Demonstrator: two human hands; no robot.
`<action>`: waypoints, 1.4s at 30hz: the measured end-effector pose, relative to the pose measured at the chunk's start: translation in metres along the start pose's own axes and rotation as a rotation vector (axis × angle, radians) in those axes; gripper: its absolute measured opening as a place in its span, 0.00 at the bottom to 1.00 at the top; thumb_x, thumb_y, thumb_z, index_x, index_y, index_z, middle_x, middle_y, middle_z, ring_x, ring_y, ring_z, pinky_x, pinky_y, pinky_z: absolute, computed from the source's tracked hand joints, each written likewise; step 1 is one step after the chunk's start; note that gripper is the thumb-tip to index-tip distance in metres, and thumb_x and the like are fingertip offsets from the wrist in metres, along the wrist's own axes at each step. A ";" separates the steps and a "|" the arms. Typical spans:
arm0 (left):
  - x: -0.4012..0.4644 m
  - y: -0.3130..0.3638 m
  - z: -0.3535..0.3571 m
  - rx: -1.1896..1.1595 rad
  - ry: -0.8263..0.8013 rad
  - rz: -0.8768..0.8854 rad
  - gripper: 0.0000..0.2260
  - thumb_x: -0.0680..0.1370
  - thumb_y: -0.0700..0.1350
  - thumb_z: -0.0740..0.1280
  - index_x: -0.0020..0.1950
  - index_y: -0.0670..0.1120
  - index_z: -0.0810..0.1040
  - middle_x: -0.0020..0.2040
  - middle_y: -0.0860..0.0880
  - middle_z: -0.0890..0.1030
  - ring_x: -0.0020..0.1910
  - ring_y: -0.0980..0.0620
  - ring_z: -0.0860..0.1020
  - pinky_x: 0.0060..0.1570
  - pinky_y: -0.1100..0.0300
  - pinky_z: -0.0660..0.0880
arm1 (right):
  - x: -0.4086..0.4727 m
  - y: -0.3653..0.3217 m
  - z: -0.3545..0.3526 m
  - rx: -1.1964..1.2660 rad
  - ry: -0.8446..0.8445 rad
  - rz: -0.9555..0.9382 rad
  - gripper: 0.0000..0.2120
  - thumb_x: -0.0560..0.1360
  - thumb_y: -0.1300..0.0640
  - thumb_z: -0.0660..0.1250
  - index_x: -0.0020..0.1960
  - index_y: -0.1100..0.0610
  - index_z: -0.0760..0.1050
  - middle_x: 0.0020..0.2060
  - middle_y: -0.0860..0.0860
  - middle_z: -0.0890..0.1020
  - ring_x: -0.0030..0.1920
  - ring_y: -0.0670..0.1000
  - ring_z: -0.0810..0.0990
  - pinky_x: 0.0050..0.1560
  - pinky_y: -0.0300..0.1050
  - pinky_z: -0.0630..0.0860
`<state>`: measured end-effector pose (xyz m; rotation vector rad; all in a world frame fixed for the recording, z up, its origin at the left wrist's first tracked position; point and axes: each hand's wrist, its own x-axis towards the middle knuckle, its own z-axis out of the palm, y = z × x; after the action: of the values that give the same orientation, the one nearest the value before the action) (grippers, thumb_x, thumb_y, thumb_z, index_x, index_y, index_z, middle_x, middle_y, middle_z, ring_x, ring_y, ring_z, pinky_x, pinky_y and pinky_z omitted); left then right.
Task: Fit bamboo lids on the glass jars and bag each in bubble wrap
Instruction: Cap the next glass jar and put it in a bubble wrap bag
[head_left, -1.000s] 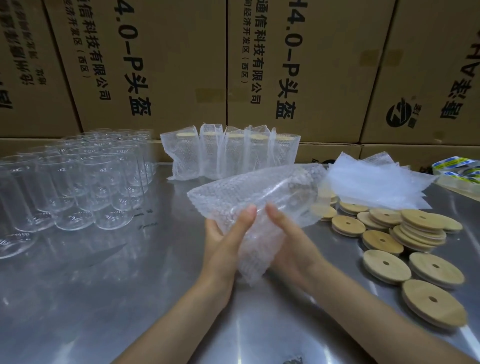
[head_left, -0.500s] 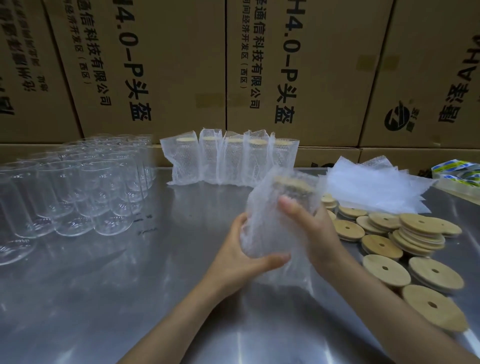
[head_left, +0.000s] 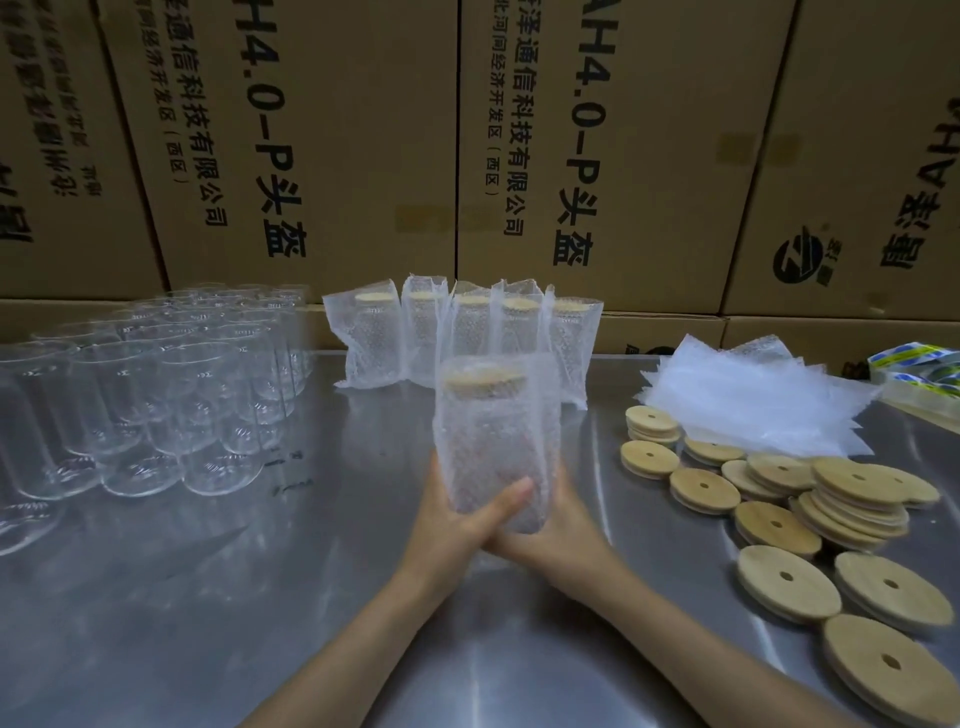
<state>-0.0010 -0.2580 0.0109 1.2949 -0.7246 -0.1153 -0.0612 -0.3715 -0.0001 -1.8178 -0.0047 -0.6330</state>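
At far left we see a cluster of clear, lidless glass jars (head_left: 156, 410) standing upright on the brushed steel table (head_left: 208, 597), reaching almost to its left edge. Behind them, toward the centre, a row of five jars already sealed in bubble-wrap bags (head_left: 462, 338) lines the wall of brown cardboard cartons (head_left: 322, 145).

At centre, we watch two bare hands hold up a glass jar capped with a round bamboo lid and sleeved in a translucent bubble-wrap bag (head_left: 496, 441). The jar stands upright, its long axis vertical, lid uppermost, and the bag's open mouth rises above the lid. The left hand (head_left: 457, 525) grips the lower part, thumb curled across the front; the right hand (head_left: 561, 530) cups the base and right side, its fingers wrapped behind the bag. We cannot tell whether the bag's bottom touches the table.

Bare steel lies open in front of the hands and to their left. At right, loose round bamboo lids with centre holes (head_left: 779, 519) crowd the table, a heap of flat bubble-wrap bags (head_left: 753, 400) behind them, and rolls of printed packing tape (head_left: 919, 369) at the far edge.
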 end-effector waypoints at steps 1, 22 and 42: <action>0.003 -0.002 0.001 0.035 -0.027 0.012 0.34 0.67 0.51 0.79 0.68 0.45 0.70 0.60 0.50 0.79 0.57 0.62 0.79 0.51 0.72 0.73 | 0.007 0.005 0.000 -0.015 0.022 -0.013 0.41 0.62 0.62 0.81 0.70 0.56 0.65 0.59 0.49 0.81 0.60 0.43 0.79 0.59 0.40 0.76; 0.207 -0.117 -0.003 0.772 0.202 -0.284 0.60 0.62 0.73 0.69 0.77 0.52 0.33 0.78 0.43 0.39 0.78 0.40 0.44 0.75 0.43 0.50 | 0.184 0.108 -0.090 -0.173 0.559 0.166 0.46 0.65 0.58 0.80 0.71 0.55 0.53 0.58 0.47 0.65 0.58 0.46 0.65 0.58 0.42 0.63; 0.263 -0.141 0.012 1.120 -0.046 0.030 0.14 0.75 0.58 0.67 0.43 0.48 0.79 0.44 0.52 0.81 0.46 0.51 0.78 0.41 0.56 0.72 | 0.215 0.132 -0.102 -0.141 0.527 0.170 0.40 0.65 0.58 0.80 0.60 0.46 0.52 0.52 0.42 0.68 0.56 0.47 0.70 0.55 0.43 0.66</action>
<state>0.2411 -0.4326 -0.0039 2.3422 -0.8788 0.3394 0.1216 -0.5734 -0.0061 -1.7119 0.5530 -0.9898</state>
